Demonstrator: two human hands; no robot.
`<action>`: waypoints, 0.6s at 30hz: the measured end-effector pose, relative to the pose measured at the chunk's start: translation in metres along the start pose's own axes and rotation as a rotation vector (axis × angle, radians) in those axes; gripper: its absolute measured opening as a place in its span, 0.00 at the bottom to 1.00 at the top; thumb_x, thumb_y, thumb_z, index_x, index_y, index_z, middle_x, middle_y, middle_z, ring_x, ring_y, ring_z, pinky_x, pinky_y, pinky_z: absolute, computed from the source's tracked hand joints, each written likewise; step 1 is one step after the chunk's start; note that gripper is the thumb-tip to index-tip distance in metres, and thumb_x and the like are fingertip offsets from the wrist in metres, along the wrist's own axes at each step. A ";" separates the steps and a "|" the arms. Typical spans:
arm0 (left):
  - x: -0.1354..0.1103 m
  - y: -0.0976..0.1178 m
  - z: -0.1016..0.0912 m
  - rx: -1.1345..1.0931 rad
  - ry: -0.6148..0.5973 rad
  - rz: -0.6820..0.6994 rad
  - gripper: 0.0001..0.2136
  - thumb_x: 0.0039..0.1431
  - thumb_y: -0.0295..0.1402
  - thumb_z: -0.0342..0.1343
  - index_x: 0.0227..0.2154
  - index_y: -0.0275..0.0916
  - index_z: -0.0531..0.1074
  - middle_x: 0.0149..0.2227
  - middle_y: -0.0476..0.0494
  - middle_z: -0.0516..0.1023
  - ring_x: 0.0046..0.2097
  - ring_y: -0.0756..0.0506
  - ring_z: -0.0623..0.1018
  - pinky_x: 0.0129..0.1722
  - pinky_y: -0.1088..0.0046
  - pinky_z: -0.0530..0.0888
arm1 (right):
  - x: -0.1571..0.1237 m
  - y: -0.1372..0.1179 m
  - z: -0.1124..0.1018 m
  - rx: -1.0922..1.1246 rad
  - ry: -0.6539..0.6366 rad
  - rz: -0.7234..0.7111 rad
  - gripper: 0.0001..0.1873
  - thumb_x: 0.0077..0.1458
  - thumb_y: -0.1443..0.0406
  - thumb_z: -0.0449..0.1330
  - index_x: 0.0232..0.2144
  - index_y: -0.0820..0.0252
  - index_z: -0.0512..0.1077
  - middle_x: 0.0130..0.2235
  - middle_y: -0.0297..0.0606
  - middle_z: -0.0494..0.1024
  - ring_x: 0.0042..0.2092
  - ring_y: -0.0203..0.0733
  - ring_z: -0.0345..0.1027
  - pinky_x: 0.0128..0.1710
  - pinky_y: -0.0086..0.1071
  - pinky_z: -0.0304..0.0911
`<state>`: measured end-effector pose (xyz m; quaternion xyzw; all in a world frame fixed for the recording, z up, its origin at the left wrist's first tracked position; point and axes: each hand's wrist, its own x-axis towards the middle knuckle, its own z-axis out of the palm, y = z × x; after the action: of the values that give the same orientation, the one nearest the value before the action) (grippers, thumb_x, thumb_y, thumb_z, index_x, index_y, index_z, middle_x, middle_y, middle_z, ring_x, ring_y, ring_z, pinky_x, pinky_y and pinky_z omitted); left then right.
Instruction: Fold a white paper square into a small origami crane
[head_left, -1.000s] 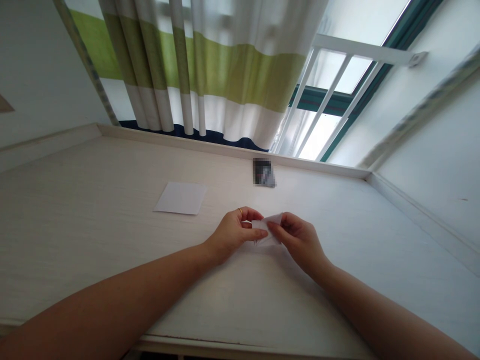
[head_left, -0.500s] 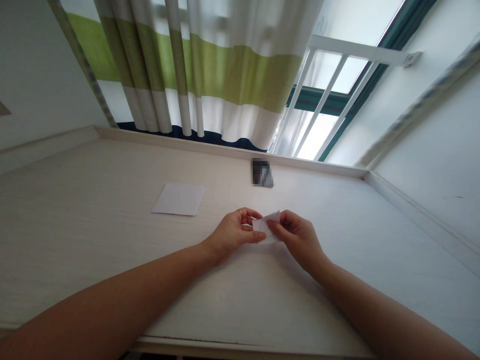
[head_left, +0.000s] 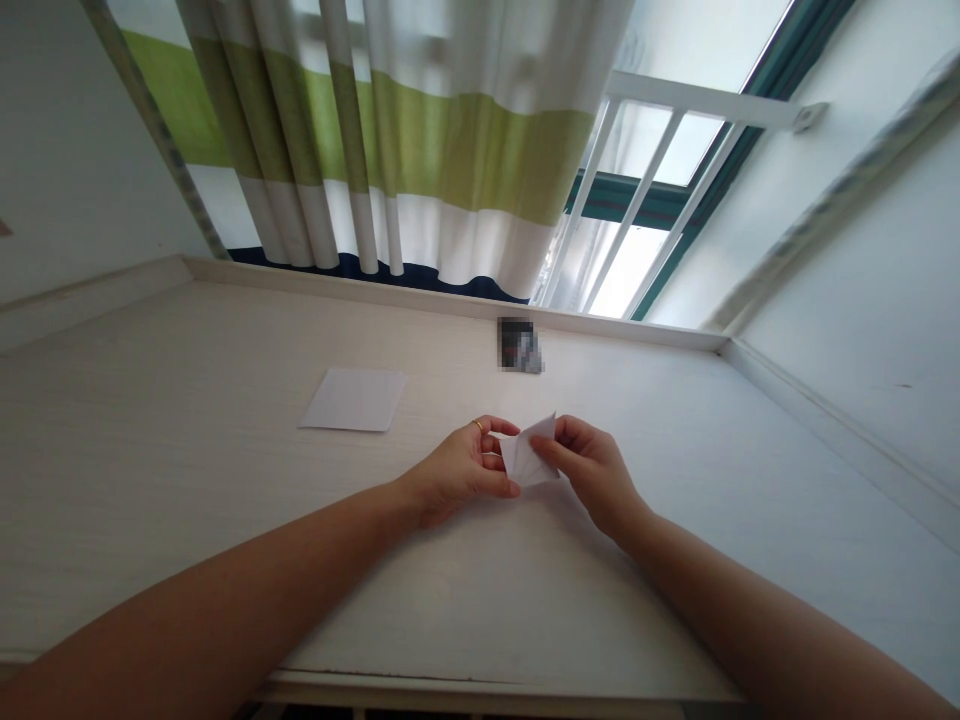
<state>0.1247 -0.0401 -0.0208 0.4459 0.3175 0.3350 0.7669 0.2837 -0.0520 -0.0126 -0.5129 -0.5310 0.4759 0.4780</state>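
Observation:
A small folded piece of white paper (head_left: pixel 531 462) is held between my two hands, just above the white tabletop. My left hand (head_left: pixel 466 465), with a ring on one finger, grips its left side; the thumb lies at the lower edge and the other fingers are partly behind it. Pinched between thumb and fingers of my right hand (head_left: pixel 589 455) is the paper's right side, where a pointed corner sticks up. Crease lines run across the paper's face. To the left of my hands a flat white sheet of paper (head_left: pixel 352 400) lies on the table.
A small dark item (head_left: pixel 519 345), pixelated, lies near the back edge of the white tabletop (head_left: pixel 187 420). A raised rim (head_left: pixel 360 292) runs along the back. Beyond it hang a white and green curtain (head_left: pixel 465 150) and a white railing (head_left: pixel 660 175) before a window.
My left thumb has shifted down toward the paper's lower edge, so more of the creased face shows. The view has moved slightly; the sheet on the table stays put.

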 end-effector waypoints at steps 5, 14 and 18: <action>0.001 -0.001 0.000 0.017 0.003 0.030 0.24 0.37 0.24 0.62 0.40 0.38 0.62 0.31 0.47 0.72 0.32 0.51 0.73 0.34 0.74 0.69 | 0.000 -0.001 0.000 0.027 -0.039 0.022 0.10 0.41 0.65 0.61 0.18 0.62 0.64 0.20 0.28 0.66 0.23 0.30 0.56 0.23 0.26 0.51; 0.006 -0.005 0.000 0.133 0.059 0.127 0.17 0.37 0.32 0.63 0.33 0.37 0.65 0.20 0.54 0.70 0.22 0.53 0.70 0.22 0.80 0.65 | -0.004 0.000 0.005 0.045 -0.142 0.049 0.08 0.42 0.65 0.61 0.19 0.62 0.65 0.22 0.30 0.68 0.26 0.32 0.60 0.27 0.27 0.54; 0.006 -0.006 -0.001 0.171 0.081 0.134 0.15 0.38 0.32 0.62 0.31 0.36 0.68 0.20 0.54 0.70 0.22 0.54 0.69 0.22 0.80 0.64 | -0.004 0.002 0.006 -0.020 -0.103 -0.005 0.08 0.42 0.64 0.60 0.22 0.61 0.65 0.23 0.30 0.68 0.27 0.33 0.61 0.28 0.29 0.56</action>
<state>0.1286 -0.0371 -0.0276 0.5160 0.3451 0.3750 0.6885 0.2778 -0.0563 -0.0153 -0.4912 -0.5610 0.4953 0.4458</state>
